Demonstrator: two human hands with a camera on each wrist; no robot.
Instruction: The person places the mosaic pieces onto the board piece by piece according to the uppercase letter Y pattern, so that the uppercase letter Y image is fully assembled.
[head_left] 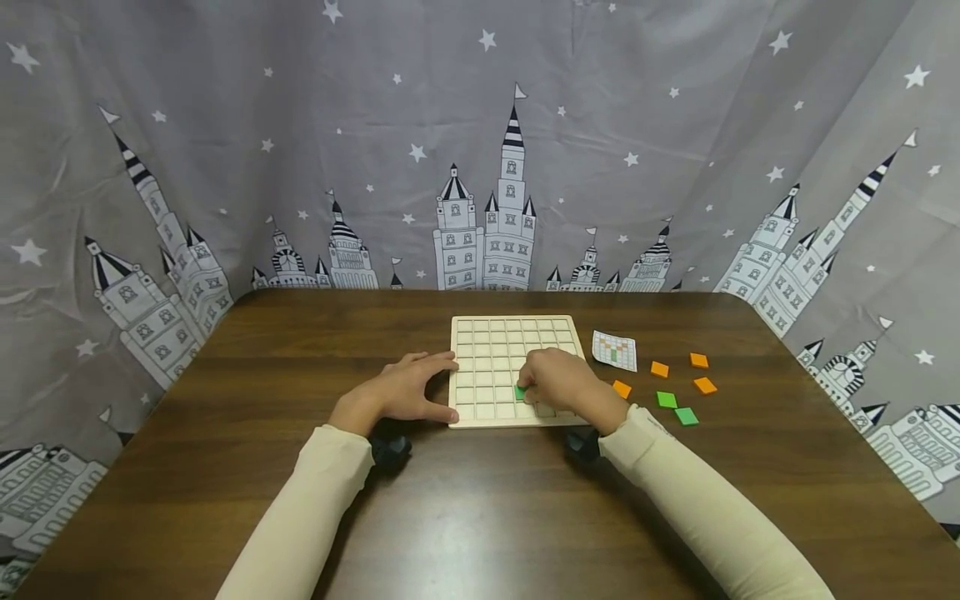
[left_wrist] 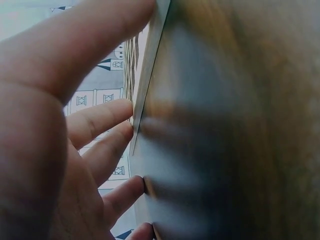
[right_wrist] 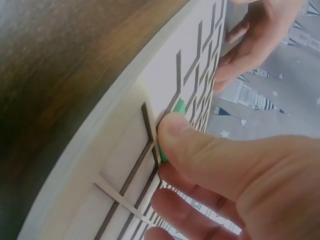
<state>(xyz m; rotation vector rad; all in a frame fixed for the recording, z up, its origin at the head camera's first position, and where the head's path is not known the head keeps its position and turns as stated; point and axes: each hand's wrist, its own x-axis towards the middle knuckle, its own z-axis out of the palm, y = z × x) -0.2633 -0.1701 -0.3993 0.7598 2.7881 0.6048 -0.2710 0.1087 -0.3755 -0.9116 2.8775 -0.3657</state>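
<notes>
A pale wooden board [head_left: 480, 350] with a raised grid of square cells lies on the brown table. My right hand [head_left: 562, 382] is over its lower right part and pinches a green square tile [head_left: 520, 392] between thumb and fingers. In the right wrist view the tile [right_wrist: 181, 106] is right at the grid lines, partly hidden behind the thumb. At the board's left edge my left hand [head_left: 405, 390] rests with its fingers spread and fairly straight. The left wrist view shows the thumb and two fingertips against the board's side [left_wrist: 145, 75].
Right of the board lies a small white card [head_left: 614, 351] printed with a coloured grid. Near it are several orange tiles [head_left: 705, 385] and two loose green tiles [head_left: 666, 400]. A grey curtain [head_left: 405, 125] with castles and stars hangs behind the table [head_left: 480, 500].
</notes>
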